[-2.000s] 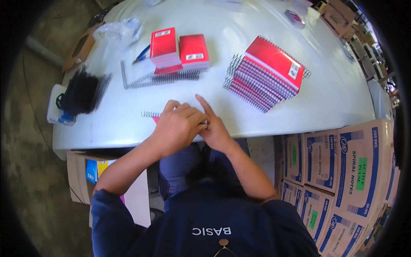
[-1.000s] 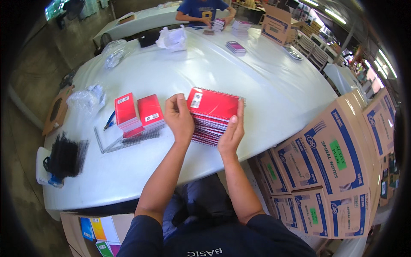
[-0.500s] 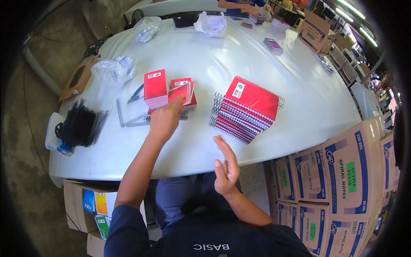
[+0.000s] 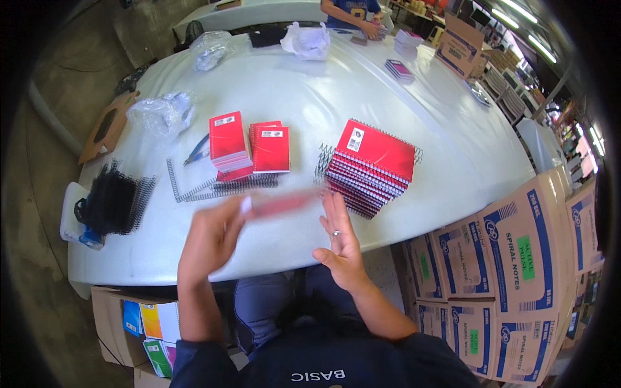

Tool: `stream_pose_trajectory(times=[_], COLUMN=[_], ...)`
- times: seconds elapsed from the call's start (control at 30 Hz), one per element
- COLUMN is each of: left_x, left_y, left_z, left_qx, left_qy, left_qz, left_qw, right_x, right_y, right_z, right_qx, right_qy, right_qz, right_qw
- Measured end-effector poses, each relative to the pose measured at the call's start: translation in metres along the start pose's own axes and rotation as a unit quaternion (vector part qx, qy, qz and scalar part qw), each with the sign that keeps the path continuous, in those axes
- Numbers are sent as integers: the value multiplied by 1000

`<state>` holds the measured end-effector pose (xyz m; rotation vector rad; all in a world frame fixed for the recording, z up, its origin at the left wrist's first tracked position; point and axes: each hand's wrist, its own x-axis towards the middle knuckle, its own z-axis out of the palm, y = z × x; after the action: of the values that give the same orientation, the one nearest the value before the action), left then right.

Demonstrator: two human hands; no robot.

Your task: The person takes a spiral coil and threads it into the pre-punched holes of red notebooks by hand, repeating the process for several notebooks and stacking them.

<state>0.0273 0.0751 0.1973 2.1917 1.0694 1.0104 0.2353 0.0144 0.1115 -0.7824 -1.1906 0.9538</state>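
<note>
Gripped at one end in my left hand [image 4: 210, 242] is a red notebook [image 4: 288, 203], smeared by motion above the table's near edge. My right hand [image 4: 340, 249] has its fingers stretched out and its thumb apart, close to the notebook's other end; whether they touch I cannot tell. Beyond my left hand stand two piles of red notebooks, a taller left pile [image 4: 228, 132] and a lower right pile [image 4: 272, 147]. Black spiral coils [image 4: 242, 185] lie just in front of them. To the right rises a tall stack of spiral-bound red notebooks [image 4: 375, 147].
A bunch of black coils [image 4: 116, 197] lies at the table's left edge. Clear plastic wrap [image 4: 162, 113] and a blue-handled tool [image 4: 197, 152] lie behind. Printed cartons [image 4: 511, 246] stand at the right, an open box [image 4: 116, 323] at lower left. Another person [image 4: 352, 13] works at the far side.
My left hand has lifted a red notebook from the right pile and brought it toward me. My right hand remains outstretched near it. The view has shifted slightly.
</note>
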Motion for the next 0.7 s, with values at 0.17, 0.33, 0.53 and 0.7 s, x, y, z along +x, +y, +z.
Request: stream_pose_trajectory(times=[0.17,0.33,0.53,0.7], left_x=[-40,-56,-13,17], left_y=[-33,-79,-116,-140], left_z=[48,110,76,52], left_qx=[-264,-348,216,367], left_qy=[-39,90,-21,-50], left_qz=[-103,-222,-34,-30], left_qw=[958,906,976,928], right_x=[-3,5,19,18], right_y=[32,54,54,51], right_z=[-35,-37,-39,-35], right_qx=[84,-109,-59,-142], right_qy=[-80,-103,-150,-150], right_qz=[48,61,146,79], right_qw=[992,987,976,975])
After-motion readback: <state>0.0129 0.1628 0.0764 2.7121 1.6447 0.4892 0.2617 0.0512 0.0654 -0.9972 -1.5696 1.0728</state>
